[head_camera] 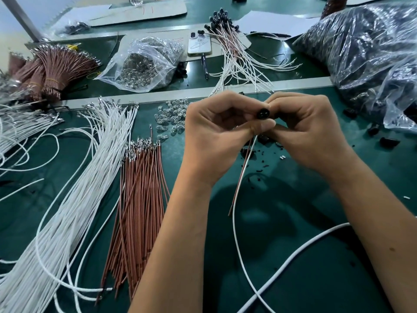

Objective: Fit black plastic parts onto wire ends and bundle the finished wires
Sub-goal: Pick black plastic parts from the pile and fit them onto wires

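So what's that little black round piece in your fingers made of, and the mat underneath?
The black round piece looks like moulded plastic: dull sheen, two neat holes. The green mat seems rubber or vinyl, smooth with soft reflections, though I can't be sure.

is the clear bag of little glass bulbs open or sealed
Open. The clear plastic bag of small glass bulbs lies on its side on the green table, its mouth gaping to the right, with no seal visible.
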`<action>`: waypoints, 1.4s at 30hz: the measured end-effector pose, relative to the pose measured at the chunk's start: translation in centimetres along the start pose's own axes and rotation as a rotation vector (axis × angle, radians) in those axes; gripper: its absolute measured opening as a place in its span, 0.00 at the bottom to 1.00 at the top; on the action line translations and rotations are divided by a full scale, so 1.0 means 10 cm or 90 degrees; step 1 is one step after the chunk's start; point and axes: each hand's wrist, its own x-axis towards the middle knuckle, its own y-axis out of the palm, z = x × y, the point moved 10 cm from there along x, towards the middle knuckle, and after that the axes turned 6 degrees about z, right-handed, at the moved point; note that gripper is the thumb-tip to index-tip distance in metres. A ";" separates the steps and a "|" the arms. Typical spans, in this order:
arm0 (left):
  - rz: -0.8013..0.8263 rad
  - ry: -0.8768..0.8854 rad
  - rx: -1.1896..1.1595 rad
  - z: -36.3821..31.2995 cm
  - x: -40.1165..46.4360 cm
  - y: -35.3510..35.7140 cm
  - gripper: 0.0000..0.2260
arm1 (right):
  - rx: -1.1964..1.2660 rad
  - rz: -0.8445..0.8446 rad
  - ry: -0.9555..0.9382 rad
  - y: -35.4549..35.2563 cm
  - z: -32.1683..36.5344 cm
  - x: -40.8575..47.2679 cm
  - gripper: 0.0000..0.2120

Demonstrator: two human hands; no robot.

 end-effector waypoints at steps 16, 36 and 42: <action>-0.019 -0.005 -0.015 0.05 -0.02 0.02 0.15 | -0.032 -0.005 -0.001 0.03 0.01 -0.01 0.09; -0.040 0.034 0.098 0.01 0.00 -0.05 0.13 | -0.108 -0.035 -0.022 0.03 0.06 -0.02 0.13; -0.035 0.044 0.134 -0.04 0.01 -0.04 0.12 | -0.124 -0.039 -0.023 0.04 0.06 -0.04 0.14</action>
